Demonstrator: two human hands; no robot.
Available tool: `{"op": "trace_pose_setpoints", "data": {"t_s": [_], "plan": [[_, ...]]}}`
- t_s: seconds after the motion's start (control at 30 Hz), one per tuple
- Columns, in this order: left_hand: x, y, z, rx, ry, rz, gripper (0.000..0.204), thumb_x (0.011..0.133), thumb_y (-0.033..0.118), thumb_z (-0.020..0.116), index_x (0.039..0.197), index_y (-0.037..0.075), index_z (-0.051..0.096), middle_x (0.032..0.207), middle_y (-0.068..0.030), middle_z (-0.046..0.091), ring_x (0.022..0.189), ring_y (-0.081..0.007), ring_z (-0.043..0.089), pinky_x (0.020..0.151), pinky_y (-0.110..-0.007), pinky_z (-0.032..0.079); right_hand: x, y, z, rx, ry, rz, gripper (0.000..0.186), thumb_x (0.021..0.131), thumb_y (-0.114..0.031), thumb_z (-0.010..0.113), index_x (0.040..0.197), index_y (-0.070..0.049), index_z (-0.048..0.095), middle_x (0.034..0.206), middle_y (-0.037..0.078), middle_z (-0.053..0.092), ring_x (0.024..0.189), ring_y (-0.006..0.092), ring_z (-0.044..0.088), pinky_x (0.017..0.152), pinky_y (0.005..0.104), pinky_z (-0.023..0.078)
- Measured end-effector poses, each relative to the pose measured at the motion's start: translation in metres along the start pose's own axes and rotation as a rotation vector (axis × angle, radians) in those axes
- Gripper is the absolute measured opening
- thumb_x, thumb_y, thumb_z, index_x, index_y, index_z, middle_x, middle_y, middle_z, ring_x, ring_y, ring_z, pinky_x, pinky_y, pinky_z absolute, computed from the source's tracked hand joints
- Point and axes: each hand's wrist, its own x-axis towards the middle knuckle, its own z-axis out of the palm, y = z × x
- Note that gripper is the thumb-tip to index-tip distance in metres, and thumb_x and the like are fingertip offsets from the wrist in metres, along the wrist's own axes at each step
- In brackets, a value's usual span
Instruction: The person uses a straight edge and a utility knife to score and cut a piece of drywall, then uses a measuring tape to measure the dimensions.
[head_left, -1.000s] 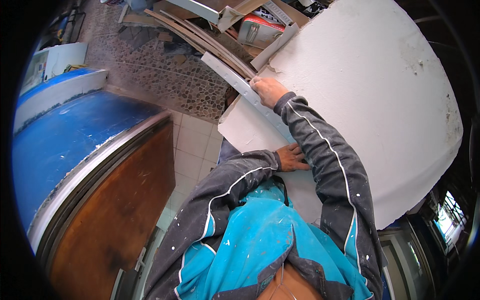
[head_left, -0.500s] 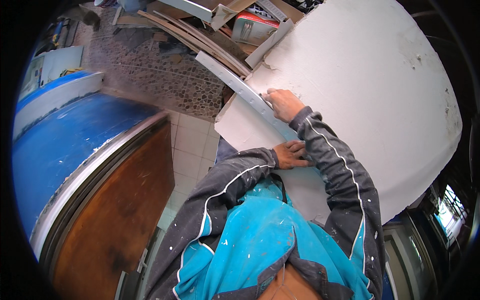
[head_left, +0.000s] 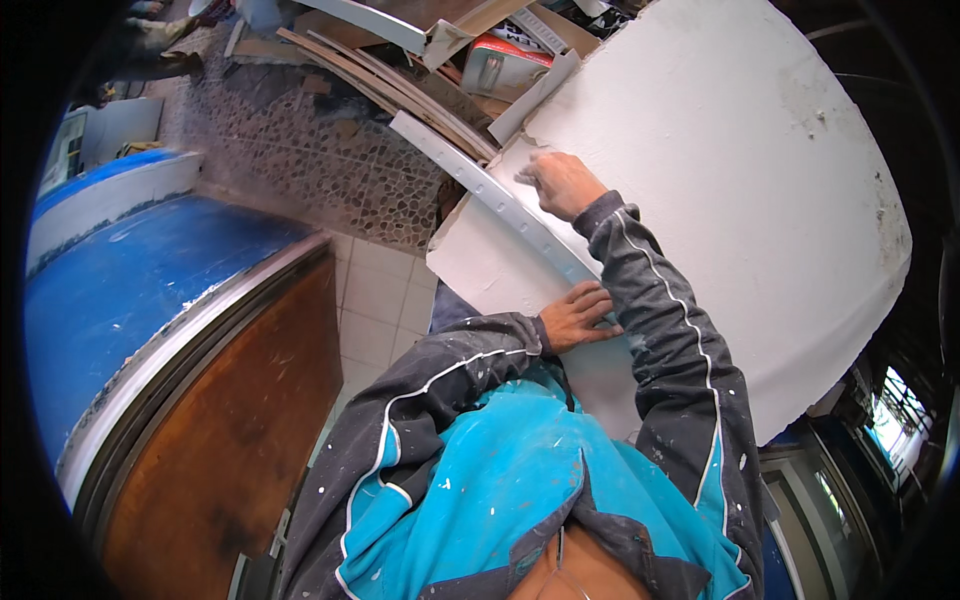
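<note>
A large white board (head_left: 740, 200) with ragged edges fills the right of the view. A long pale strip (head_left: 487, 195) with small dimples lies diagonally across its left part. My left hand (head_left: 580, 318) lies at the strip's lower end, fingers slightly bent and apart, pressing on it and the board. My right hand (head_left: 560, 185) is over the board just right of the strip's upper part, fingers curled in a pinch; whatever is in them is too small to make out.
Thin planks (head_left: 370, 80), cardboard and a red-and-white package (head_left: 500, 70) are piled at the top. A blue panel (head_left: 160, 245) and brown door (head_left: 230, 420) stand left, beside tiled floor (head_left: 375, 290). Another person's legs and shoes (head_left: 160, 40) show at upper left.
My right hand first slid down along the strip, then moved back up a little. My left hand has stayed nearly in place. The other person's feet have come further into view at upper left.
</note>
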Motion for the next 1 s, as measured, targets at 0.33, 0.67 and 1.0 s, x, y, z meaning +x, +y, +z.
{"op": "trace_pose_setpoints", "data": {"t_s": [0.33,0.67,1.0], "plan": [[0.0,0.002,-0.013,0.013,-0.024,-0.021,0.037,0.062,0.021,0.066,0.096,0.012,0.078,0.108,-0.0079,0.072,0.095,-0.0269,0.068,0.089,-0.04,0.055,0.036,-0.009,0.062,0.027,0.069,0.047,0.014,0.083,0.001,0.058,0.091,-0.002,0.069,0.101,0.018,0.067,0.1,0.0358,0.067,0.087,0.0445,0.055],[-0.008,-0.004,-0.018,-0.028,-0.118,-0.083,0.036,0.077,0.017,0.063,0.111,0.018,0.074,0.119,-0.0031,0.065,0.114,-0.0237,0.062,0.104,-0.041,0.05,0.003,0.001,0.047,0.079,-0.032,-0.022,0.018,0.072,-0.002,0.065,0.089,-0.001,0.07,0.094,0.02,0.068,0.096,0.0391,0.067,0.086,0.0456,0.054],[0.014,-0.001,-0.025,0.04,-0.078,-0.082,0.042,0.083,0.015,0.061,0.123,0.02,0.071,0.132,-0.0005,0.063,0.122,-0.0225,0.061,0.109,-0.04,0.049,-0.09,0.011,0.022,0.094,-0.095,0.046,0.01,0.08,-0.003,0.066,0.09,-0.001,0.069,0.09,0.018,0.065,0.086,0.0369,0.067,0.078,0.0451,0.055]]}}
